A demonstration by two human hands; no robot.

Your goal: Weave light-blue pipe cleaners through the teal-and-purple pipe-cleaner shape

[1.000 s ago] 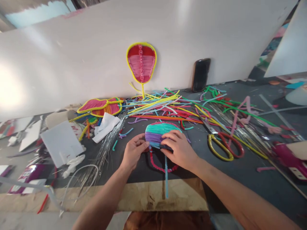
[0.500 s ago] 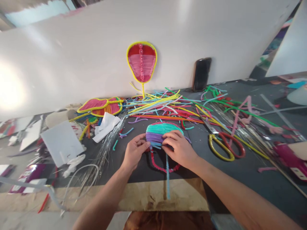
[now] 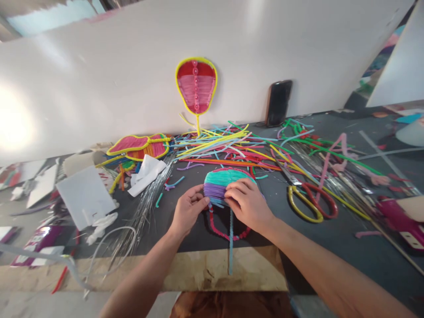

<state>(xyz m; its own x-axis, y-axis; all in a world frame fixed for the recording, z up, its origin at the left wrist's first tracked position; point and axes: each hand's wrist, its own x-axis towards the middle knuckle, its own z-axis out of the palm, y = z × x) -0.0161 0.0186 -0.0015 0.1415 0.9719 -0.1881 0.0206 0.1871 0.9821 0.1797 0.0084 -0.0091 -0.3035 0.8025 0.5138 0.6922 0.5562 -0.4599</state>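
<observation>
Your wrapped pipe-cleaner frame (image 3: 228,176) sits just above the dark tabletop (image 3: 185,176), between your hands and toward the near edge. Your left hand (image 3: 191,207) pinches its 9 o'clock side, thumb against fingers, probably to steady the rim. Your right hand (image 3: 248,205) curls narrow over its 3 o'clock side, fingertips on the purple rows, apparently to keep them snug. You can't tell whether it also grips the light-blue pipe cleaner (image 3: 231,251), which emerges below it and runs to 6 o'clock, across the frame's lower red loop (image 3: 218,231) and over the wooden strip (image 3: 195,274) along the table edge.

Beyond the frame, the loose pipe-cleaner pile (image 3: 212,145) limits room at 12 o'clock; the yellow-edged pink paddle (image 3: 196,86) stands past it against the white panel (image 3: 132,70). At 3 o'clock, the scissors (image 3: 300,183) lie with handles near your right forearm, seemingly within easy reach. Silver stems (image 3: 145,207) bound your left side at 9 o'clock, with a band of tabletop between.
</observation>
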